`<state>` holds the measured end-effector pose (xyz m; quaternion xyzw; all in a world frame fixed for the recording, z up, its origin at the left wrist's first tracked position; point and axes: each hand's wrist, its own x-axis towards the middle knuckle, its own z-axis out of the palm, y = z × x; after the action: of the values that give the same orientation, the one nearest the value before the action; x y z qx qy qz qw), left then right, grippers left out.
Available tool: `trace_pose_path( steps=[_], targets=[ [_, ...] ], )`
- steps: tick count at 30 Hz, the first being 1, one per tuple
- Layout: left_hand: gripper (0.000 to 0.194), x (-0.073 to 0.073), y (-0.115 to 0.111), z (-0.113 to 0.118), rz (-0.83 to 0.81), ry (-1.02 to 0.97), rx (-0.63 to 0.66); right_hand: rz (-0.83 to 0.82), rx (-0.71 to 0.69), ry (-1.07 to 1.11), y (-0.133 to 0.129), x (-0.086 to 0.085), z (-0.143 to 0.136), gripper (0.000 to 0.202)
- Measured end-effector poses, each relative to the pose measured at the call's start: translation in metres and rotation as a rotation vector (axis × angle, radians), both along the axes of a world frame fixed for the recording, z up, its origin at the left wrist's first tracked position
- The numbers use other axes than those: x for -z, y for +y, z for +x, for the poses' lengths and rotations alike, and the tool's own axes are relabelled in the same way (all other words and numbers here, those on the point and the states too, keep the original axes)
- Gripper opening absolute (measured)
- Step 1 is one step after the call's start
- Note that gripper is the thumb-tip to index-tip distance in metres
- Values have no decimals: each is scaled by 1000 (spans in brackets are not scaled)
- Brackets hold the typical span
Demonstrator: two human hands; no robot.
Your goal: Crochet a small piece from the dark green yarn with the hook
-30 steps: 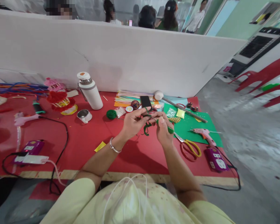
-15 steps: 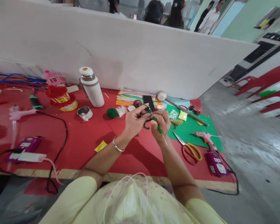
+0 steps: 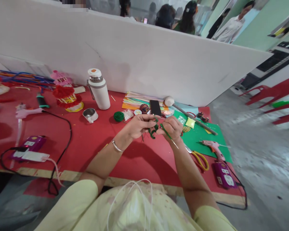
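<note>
My left hand (image 3: 137, 125) pinches a small dark green crochet piece (image 3: 153, 131) above the middle of the red table. Close on its right, my right hand (image 3: 172, 128) is closed around a crochet hook (image 3: 168, 134) with a green handle; one thin metal end points down toward my wrist. The hook's other end is too small to make out. A ball of green yarn (image 3: 118, 116) lies left of my left hand, next to a bag of white beads (image 3: 128, 115). Behind my hands are a multicoloured yarn ball (image 3: 144, 108) and a black phone (image 3: 155, 108).
A white thermos (image 3: 100, 93) and metal cup (image 3: 90, 115) stand left. Right are scissors (image 3: 200, 160), a pink glue gun (image 3: 213, 147) and a purple power strip (image 3: 223, 175) with its cord. A white board (image 3: 135, 61) rises behind the table.
My hands have moved slightly apart, and the hook has tilted, swinging away from the green piece. The view has shifted a little to the left. My right forearm now covers part of the scissors.
</note>
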<state>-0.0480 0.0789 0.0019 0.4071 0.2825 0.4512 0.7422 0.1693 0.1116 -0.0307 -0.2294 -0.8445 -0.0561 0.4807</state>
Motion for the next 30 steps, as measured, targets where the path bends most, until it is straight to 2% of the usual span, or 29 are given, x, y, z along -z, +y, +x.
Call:
trace_pose_path(
  steps=[5,13,18,22,30],
  targets=[
    [42,-5,6,-17,78,127,48,-81,-120,-133,-3,-18,12,37],
    [39,-15,10,-31,168,218,103,-88,-145,-280,-9,-45,18,28],
    [43,-18,9,-37,129,259,111,30,-160,-325,-16,-54,17,17],
    [42,-19,10,-41,108,299,122,43,-143,-375,-20,-56,17,21],
    [20,-23,10,-40,134,403,140,188,-133,-524,-31,-70,21,18]
  ],
)
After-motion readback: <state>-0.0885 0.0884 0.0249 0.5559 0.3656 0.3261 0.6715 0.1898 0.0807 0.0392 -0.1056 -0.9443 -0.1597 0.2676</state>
